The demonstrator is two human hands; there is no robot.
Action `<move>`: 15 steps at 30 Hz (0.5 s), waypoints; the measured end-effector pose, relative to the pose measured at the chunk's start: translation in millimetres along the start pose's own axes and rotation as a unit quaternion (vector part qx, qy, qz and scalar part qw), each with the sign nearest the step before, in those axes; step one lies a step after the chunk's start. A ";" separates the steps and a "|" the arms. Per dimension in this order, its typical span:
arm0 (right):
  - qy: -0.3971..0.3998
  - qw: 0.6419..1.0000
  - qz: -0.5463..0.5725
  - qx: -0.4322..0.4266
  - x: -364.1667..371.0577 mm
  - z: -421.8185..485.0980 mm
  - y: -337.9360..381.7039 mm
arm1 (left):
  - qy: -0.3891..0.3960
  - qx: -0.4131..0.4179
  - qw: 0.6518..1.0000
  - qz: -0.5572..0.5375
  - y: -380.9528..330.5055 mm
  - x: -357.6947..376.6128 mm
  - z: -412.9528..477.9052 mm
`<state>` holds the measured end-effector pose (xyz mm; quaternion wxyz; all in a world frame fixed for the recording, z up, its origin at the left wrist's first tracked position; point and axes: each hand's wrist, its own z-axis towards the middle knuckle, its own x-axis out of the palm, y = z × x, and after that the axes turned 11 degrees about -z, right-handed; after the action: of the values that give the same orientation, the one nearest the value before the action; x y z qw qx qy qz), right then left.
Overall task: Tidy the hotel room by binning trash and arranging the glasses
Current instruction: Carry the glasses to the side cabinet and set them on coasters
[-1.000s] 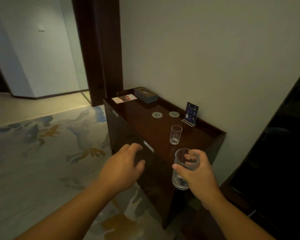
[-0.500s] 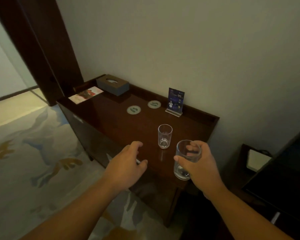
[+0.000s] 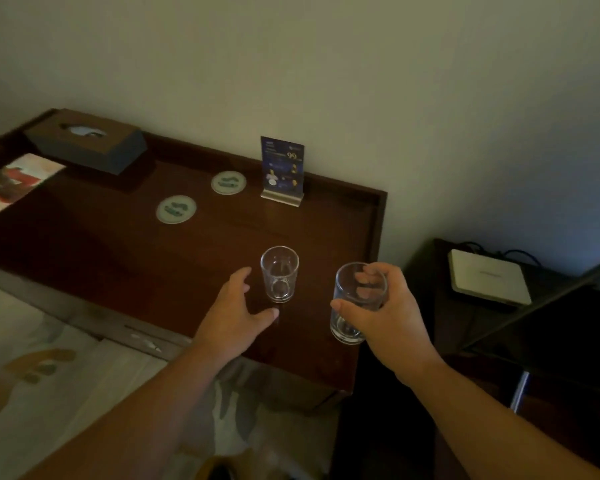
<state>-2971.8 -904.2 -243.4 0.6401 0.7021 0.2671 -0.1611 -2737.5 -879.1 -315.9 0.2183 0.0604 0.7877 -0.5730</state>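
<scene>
A clear drinking glass stands upright on the dark wooden side table, near its right front part. My left hand is just left of that glass, fingers apart, holding nothing. My right hand grips a second clear glass by its side, held upright above the table's right front corner. Two round coasters, one nearer and one farther back, lie flat behind the standing glass.
A blue card in a stand sits against the wall. A tissue box and a leaflet lie at the table's left end. A white router-like box rests on a lower dark unit to the right. Patterned carpet lies below.
The view has closed in on the table. My left hand has moved forward to beside the standing glass. The held glass now hangs over the table's right front corner.
</scene>
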 end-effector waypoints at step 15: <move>-0.091 0.993 0.021 0.069 30.6 7.8 9.9 | 0.105 0.086 0.990 -0.022 11.7 18.8 73.0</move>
<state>-2940.5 -907.0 -253.7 0.6149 0.7326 0.1813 -0.2289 -2730.2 -945.9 -352.1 0.1152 0.1213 0.7552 -0.6338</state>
